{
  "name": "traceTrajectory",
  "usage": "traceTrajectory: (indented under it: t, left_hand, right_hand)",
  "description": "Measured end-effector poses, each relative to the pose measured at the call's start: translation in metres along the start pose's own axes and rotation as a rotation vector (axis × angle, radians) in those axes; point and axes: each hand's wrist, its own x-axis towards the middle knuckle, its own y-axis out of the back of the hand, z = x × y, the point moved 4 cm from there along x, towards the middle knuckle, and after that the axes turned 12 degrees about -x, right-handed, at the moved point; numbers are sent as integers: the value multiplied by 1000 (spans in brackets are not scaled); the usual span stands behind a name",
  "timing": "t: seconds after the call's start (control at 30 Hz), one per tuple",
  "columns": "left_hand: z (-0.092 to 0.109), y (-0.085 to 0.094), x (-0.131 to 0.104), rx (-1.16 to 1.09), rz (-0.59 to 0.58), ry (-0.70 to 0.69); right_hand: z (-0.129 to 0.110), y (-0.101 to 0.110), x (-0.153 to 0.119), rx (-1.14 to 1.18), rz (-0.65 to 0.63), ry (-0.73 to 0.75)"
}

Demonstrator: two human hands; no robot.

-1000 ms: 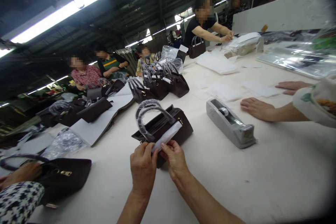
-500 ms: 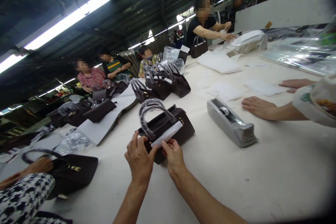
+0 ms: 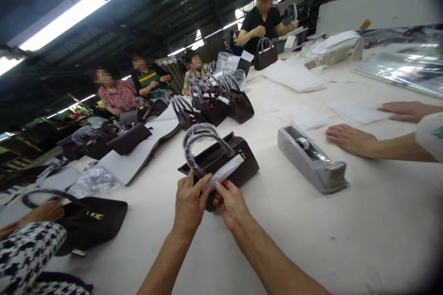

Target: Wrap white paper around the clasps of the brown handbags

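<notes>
A dark brown handbag (image 3: pixel 249 164) stands on the white table in front of me, its two handles (image 3: pixel 187 148) wrapped in clear plastic. Across its front flap, slanting up to the right, lies a white paper wrap (image 3: pixel 227 169). My left hand (image 3: pixel 189 205) pinches the wrap's lower left end, beside the base of a handle. Close by, my right hand (image 3: pixel 233 206) grips the lower edge of the same wrap between thumb and fingers. A gold clasp piece (image 3: pixel 241 154) shows at the wrap's upper right end. Whatever is under the wrap is hidden.
Right of the bag sits a grey tape dispenser (image 3: pixel 311 159), with a co-worker's hand (image 3: pixel 351 140) flat beyond it. At left, another person's hand (image 3: pixel 46 212) is at a second handbag (image 3: pixel 104 221). Several wrapped bags (image 3: pixel 238 106) stand behind. Further people work along the table.
My left hand has shifted right along the wrap, its fingers drawn closer to my right hand. At the back, a co-worker's arms have pulled away from the plastic pile.
</notes>
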Motion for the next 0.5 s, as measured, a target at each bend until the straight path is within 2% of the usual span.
traceTrajectory:
  t: [0.23, 0.4, 0.5]
  left_hand:
    - [6, 3, 6, 47, -70, 49]
    - [12, 3, 13, 73, -187, 177]
    - [18, 3, 17, 101, -218, 245]
  right_hand:
    - [-2, 1, -3, 49, -72, -37]
    - [-2, 5, -1, 59, -161, -39]
    - [-3, 8, 3, 9, -190, -36]
